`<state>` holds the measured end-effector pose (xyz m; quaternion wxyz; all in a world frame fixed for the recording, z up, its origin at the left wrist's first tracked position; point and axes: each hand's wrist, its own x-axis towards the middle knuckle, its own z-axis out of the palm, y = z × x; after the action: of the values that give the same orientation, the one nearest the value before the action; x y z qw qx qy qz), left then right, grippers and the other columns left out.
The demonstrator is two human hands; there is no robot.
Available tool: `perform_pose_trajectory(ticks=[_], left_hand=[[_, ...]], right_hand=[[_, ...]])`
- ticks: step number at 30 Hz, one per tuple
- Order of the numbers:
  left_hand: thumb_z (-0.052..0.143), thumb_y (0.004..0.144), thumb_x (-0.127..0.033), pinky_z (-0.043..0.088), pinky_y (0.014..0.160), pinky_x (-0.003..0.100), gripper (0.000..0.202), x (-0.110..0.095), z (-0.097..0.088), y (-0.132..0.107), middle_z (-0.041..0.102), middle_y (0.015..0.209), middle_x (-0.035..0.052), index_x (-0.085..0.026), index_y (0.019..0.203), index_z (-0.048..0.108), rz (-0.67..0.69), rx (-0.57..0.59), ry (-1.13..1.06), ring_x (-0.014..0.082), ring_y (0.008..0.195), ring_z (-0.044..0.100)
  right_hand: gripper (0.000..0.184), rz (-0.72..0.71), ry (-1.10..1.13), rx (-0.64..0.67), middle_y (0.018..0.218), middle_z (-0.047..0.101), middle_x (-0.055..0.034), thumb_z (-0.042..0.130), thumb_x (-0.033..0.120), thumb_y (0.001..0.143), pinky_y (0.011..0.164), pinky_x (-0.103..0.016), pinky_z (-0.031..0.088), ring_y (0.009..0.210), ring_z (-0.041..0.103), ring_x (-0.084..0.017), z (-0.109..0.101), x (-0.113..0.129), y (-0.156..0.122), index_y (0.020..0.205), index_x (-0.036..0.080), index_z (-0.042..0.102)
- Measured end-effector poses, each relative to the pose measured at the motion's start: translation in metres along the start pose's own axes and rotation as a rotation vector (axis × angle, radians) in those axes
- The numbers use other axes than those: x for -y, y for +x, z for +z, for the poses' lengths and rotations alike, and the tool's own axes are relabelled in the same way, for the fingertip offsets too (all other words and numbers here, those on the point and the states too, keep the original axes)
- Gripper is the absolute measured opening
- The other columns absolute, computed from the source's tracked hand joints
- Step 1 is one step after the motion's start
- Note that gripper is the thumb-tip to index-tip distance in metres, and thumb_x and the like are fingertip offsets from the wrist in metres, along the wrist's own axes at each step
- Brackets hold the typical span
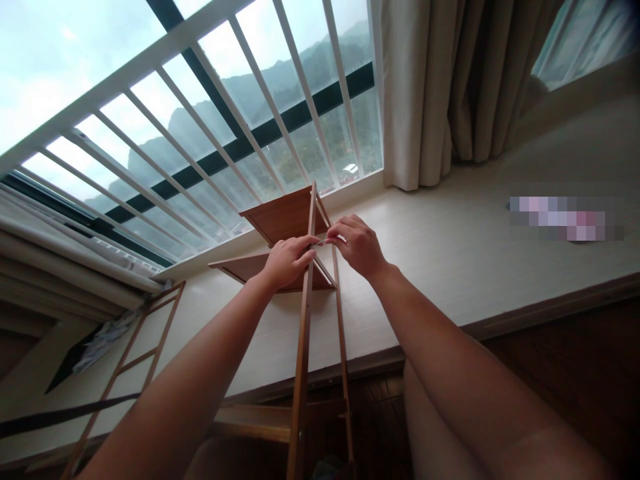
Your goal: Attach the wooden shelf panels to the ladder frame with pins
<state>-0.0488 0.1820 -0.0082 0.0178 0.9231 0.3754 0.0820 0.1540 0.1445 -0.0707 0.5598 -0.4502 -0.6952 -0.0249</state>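
A wooden shelf frame stands tilted in front of me, with a long narrow post (pixel 304 333) and a second, thinner post (pixel 342 347) to its right. An upper shelf board (pixel 280 217) and a lower shelf board (pixel 240 268) reach out to the left. My left hand (pixel 290 261) is closed around the near post, its thumb and index finger at the post's right edge. Just right of the post, my right hand (pixel 357 247) pinches a tiny thin piece against it, too small to name. The fingertips of both hands nearly meet there.
A pale window ledge (pixel 425 267) spreads behind the frame, below a white-barred window (pixel 225 127). Beige curtains (pixel 420 100) hang at the right. Another wooden ladder-like frame (pixel 160 347) leans at the left. A blurred-out object (pixel 560 213) lies on the ledge. Dark floor (pixel 565 373) is below.
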Motion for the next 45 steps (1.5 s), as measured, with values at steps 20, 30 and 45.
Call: perform_pose_trajectory(ticks=[20, 30, 45], left_hand=[[0.042, 0.096, -0.044, 0.044, 0.086, 0.035, 0.036, 0.002, 0.002, 0.000, 0.070, 0.098, 0.0022, -0.029, 0.123, 0.063, 0.014, -0.005, 0.015, 0.0237, 0.096, 0.064], [0.041, 0.096, -0.046, 0.044, 0.087, 0.036, 0.039, 0.001, 0.001, 0.001, 0.070, 0.097, 0.0029, -0.029, 0.123, 0.063, -0.003, 0.005, 0.018, 0.0239, 0.097, 0.063], [0.040, 0.096, -0.045, 0.042, 0.082, 0.036, 0.035, -0.002, -0.002, 0.001, 0.069, 0.092, 0.0018, -0.028, 0.114, 0.064, 0.019, 0.015, 0.019, 0.0239, 0.093, 0.063]], right_hand=[[0.012, 0.055, 0.004, 0.004, 0.088, 0.066, -0.0052, 0.062, 0.026, 0.092, 0.081, -0.034, 0.045, 0.092, 0.057, -0.022, 0.005, 0.000, -0.001, 0.081, 0.021, 0.064], [0.010, 0.401, 0.345, 0.086, 0.060, 0.060, 0.0017, 0.062, 0.027, 0.087, 0.056, -0.027, 0.040, 0.055, 0.054, -0.014, 0.014, 0.006, 0.000, 0.079, 0.021, 0.061], [0.040, 0.601, 0.527, 0.179, 0.048, 0.055, 0.0011, 0.060, 0.052, 0.086, 0.044, -0.023, 0.038, 0.043, 0.049, -0.010, 0.009, 0.005, -0.003, 0.067, 0.017, 0.062]])
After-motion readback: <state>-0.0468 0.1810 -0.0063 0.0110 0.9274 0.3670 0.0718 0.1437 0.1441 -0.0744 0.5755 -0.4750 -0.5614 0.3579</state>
